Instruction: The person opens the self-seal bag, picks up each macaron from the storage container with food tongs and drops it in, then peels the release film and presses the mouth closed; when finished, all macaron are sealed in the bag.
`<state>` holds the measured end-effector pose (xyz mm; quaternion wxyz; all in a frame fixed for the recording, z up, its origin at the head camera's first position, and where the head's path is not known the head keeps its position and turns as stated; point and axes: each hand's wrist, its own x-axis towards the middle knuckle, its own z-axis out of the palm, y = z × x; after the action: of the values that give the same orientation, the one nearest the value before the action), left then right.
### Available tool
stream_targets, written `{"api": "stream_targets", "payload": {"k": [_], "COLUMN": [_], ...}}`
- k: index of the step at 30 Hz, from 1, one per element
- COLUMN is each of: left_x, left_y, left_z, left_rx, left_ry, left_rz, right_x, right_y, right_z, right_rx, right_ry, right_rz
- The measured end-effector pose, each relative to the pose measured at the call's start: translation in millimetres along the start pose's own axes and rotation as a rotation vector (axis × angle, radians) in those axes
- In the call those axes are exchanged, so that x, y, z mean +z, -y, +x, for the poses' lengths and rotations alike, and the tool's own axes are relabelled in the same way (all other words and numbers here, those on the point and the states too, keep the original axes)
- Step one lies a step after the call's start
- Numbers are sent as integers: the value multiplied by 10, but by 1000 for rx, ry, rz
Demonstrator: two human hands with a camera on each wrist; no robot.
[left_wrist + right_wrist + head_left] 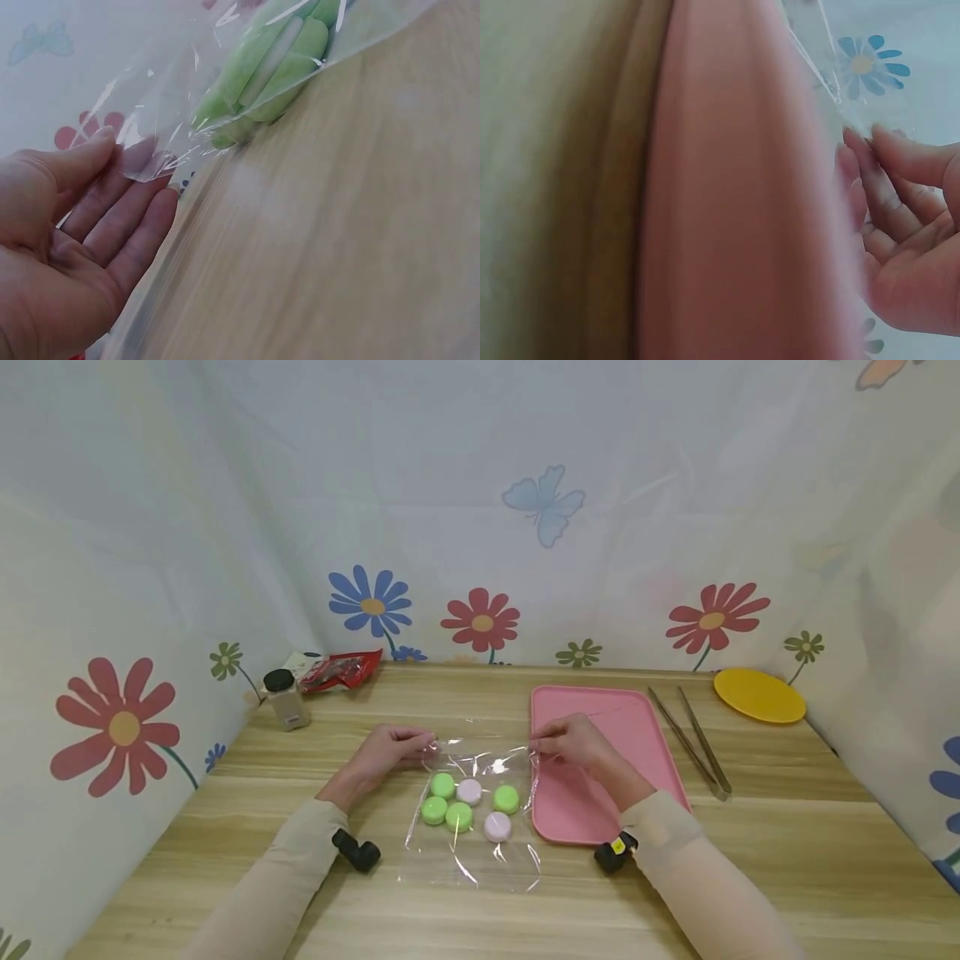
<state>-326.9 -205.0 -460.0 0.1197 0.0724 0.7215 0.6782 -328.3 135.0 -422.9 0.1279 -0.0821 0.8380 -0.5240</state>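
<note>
A clear plastic bag (480, 860) lies on the table with several round sweets, like macarons, inside; some are green (459, 817) and others pale lilac (497, 827). My left hand (388, 750) pinches the bag's far left corner between thumb and fingers. At the far right corner, my right hand (581, 745) pinches the film, its forearm passing over the pink tray. The left wrist view shows the green sweets (289, 67) through the film, beyond the left hand (90, 225). In the right wrist view, the thumb and fingertips of the right hand (907, 217) meet on the film.
A pink tray (600, 814) lies right of the bag, with metal tongs (693, 739) beside it. A yellow plate (759, 696) sits at the back right. At the back left stand a dark-lidded jar (287, 702) and a red packet (341, 671). Flowered cloth (450, 510) encloses the table.
</note>
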Motion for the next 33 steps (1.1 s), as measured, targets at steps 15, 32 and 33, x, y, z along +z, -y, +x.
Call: {"api": "stream_targets", "payload": {"k": [15,32,33], "left_x": [7,-66,-69], "left_y": [3,6,8], "left_z": [17,3,4], "left_rx": [15,59,65], "left_ry": [1,82,84], "left_rz": [-19,-37,-31], "right_x": [-31,-50,-51], "right_y": [-66,-96,-91], "right_z": [25,26,25], "right_rx": [1,22,26], "right_ry": [3,26,31], "right_rz": [129,280,273]}}
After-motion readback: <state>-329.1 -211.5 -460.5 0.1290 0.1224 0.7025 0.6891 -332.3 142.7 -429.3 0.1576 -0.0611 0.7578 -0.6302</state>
